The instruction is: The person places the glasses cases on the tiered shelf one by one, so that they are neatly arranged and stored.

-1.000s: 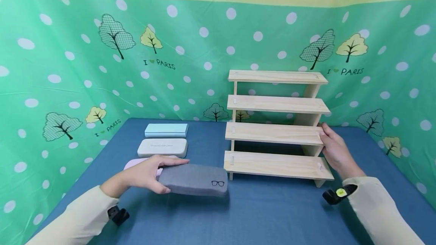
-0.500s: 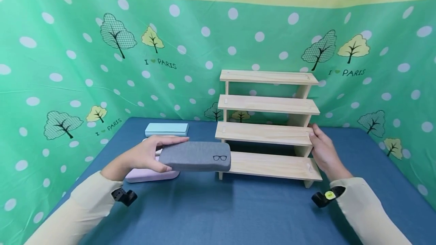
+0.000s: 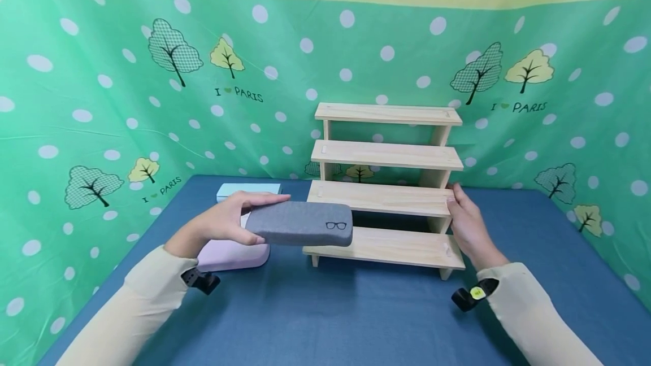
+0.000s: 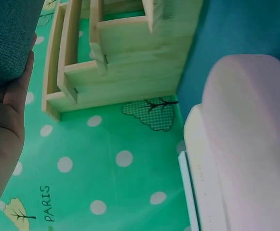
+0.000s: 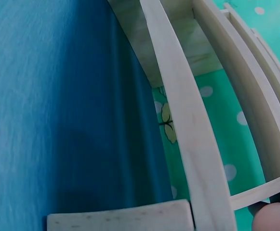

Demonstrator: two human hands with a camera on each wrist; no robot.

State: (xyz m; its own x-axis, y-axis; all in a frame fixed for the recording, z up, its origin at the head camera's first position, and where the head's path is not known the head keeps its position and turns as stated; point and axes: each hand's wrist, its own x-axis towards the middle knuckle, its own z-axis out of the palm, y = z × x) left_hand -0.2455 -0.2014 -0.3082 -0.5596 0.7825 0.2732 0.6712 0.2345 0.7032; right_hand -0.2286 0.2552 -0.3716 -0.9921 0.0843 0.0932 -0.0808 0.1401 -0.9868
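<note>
My left hand [image 3: 224, 219] grips the left end of a grey glasses case [image 3: 302, 223], which has a small glasses print on its lid. It is held off the table, overlapping the left part of the two lower tiers of a stepped wooden shelf [image 3: 386, 197] in the head view. At the shelf's right side, my right hand [image 3: 470, 227] holds the upright by the second tier from the bottom, thumb in front; its other fingers are mostly hidden. Only a bit of that hand shows in the right wrist view, beside the shelf boards [image 5: 188, 106].
On the blue-covered table [image 3: 285, 321], a lilac case [image 3: 234, 255] and a light blue case [image 3: 249, 190] lie at the left. Between them, a white case [image 4: 205, 173] shows in the left wrist view. A green dotted cloth [image 3: 285, 61] hangs behind.
My left hand has lifted the grey glasses case and carried it slightly right, uncovering more of the lilac case. The shelf has slid left together with my right hand.
</note>
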